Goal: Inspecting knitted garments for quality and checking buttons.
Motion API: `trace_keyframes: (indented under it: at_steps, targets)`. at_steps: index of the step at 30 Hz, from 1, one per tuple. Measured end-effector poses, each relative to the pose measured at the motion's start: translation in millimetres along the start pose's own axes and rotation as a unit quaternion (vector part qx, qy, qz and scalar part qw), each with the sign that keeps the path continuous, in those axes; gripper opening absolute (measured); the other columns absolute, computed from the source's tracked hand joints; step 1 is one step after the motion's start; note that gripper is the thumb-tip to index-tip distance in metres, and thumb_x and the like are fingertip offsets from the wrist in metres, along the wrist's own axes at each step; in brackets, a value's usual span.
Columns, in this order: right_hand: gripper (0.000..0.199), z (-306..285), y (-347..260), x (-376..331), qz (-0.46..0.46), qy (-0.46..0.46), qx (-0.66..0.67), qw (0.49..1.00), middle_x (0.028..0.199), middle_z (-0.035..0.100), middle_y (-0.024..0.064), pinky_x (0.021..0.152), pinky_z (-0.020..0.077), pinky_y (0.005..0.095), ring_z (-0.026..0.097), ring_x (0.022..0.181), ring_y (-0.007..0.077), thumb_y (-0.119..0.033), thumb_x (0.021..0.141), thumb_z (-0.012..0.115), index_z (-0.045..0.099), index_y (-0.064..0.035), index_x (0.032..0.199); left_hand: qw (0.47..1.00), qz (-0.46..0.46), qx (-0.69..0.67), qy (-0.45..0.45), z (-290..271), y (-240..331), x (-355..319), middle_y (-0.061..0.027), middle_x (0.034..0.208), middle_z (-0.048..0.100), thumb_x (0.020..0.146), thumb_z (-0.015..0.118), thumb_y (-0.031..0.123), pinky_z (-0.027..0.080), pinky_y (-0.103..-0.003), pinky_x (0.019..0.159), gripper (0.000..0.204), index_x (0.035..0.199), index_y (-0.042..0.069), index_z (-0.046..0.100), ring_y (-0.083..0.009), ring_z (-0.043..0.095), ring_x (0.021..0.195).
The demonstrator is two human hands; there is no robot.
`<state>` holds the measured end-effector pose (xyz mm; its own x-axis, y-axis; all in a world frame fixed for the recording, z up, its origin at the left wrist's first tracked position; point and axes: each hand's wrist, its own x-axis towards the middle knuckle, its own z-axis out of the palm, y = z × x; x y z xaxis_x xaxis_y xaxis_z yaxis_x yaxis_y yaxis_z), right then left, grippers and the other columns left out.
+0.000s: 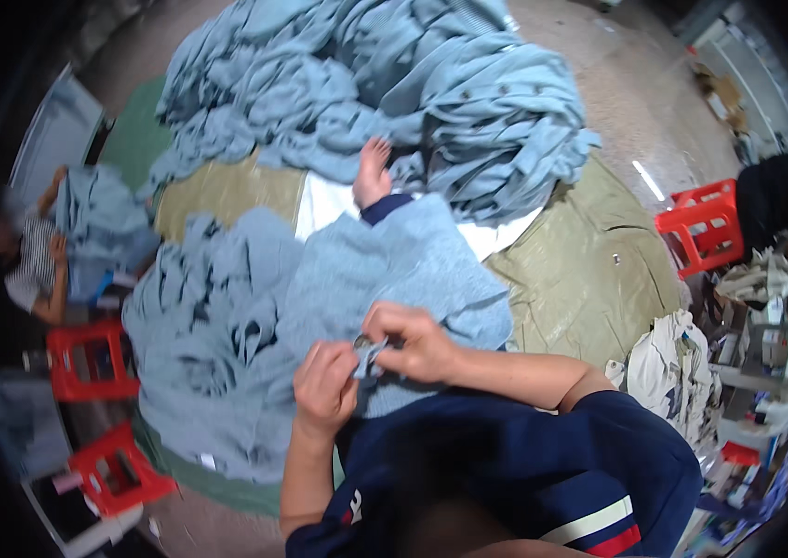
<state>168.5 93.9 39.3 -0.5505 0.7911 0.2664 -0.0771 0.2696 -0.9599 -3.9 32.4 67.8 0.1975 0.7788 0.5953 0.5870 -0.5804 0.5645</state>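
Observation:
A light blue knitted garment (385, 260) is spread across my lap. My left hand (327, 383) is closed, its fingers pinching a small gathered piece of the garment's edge. Just right of it, my right hand (413, 342) is closed on the same bit of fabric with thumb and bent fingers. Between the fingertips sits a small dark round thing (362, 341), perhaps a button, too small to make out surely. My bare foot (373, 175) sticks out beyond the garment's far edge.
Heaps of similar blue garments lie ahead (496, 121) and to the left (213, 325), on olive-green sheeting (599, 270). Red stools stand at left (94, 358) and right (703, 228). One person (40, 246) handles blue cloth at left; another (780, 200) sits at right near pale garments (671, 372).

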Motion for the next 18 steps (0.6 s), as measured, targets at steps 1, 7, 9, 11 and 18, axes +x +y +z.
trace_keyframes:
  at_steps: [1,7,9,11,18]
  targets:
    - [0.020,4,-4,0,0.008,0.000,-0.006,1.000,0.082,0.056,0.0097,0.059,0.0437,0.0303,0.056,0.070,0.0201,0.004,0.068,0.064,0.048,-0.0014,0.078,0.999,0.024,0.026,0.016,1,2,2,-0.0175,0.082,0.060,0.062,0.058,-0.011,0.046,-0.038,0.054,0.033,0.093,0.000,0.053,-0.0328,0.056,0.063]
    - [0.031,-5,-25,15,0.041,-0.071,-0.103,0.991,0.089,0.059,0.0153,0.066,0.0480,0.0423,0.060,0.076,0.0346,-0.001,0.072,0.058,0.051,-0.0044,0.102,0.983,0.083,0.156,0.046,20,-10,-4,-0.0144,0.079,0.058,0.074,0.062,-0.007,0.042,-0.037,0.048,0.028,0.096,0.002,0.048,-0.0297,0.053,0.057]
    - [0.036,-19,-3,29,-0.040,-0.122,-0.179,0.975,0.094,0.063,0.0134,0.074,0.0504,0.0373,0.063,0.087,0.0307,-0.004,0.074,0.059,0.060,-0.0070,0.110,0.991,0.047,0.117,0.047,22,-18,-9,-0.0130,0.077,0.057,0.078,0.065,-0.004,0.042,-0.035,0.049,0.028,0.100,0.002,0.050,-0.0274,0.053,0.056]
    - [0.029,-54,17,67,-0.026,-0.068,-0.179,0.981,0.094,0.063,0.0131,0.078,0.0505,0.0373,0.064,0.087,0.0299,-0.003,0.073,0.059,0.065,-0.0081,0.101,0.993,-0.060,0.082,0.055,19,-21,-19,-0.0134,0.086,0.059,0.083,0.068,0.006,0.044,-0.034,0.051,0.031,0.108,0.000,0.051,-0.0247,0.053,0.058]
    - [0.016,-396,-91,211,-0.225,0.364,-0.373,0.823,0.080,0.062,0.0068,0.066,0.0502,0.0333,0.059,0.072,0.0186,-0.005,0.083,0.047,0.061,-0.0004,0.089,0.963,-0.211,0.161,0.036,-3,-52,-46,-0.0121,0.092,0.058,0.088,0.062,0.006,0.046,-0.035,0.059,0.026,0.112,0.002,0.054,-0.0243,0.055,0.068]
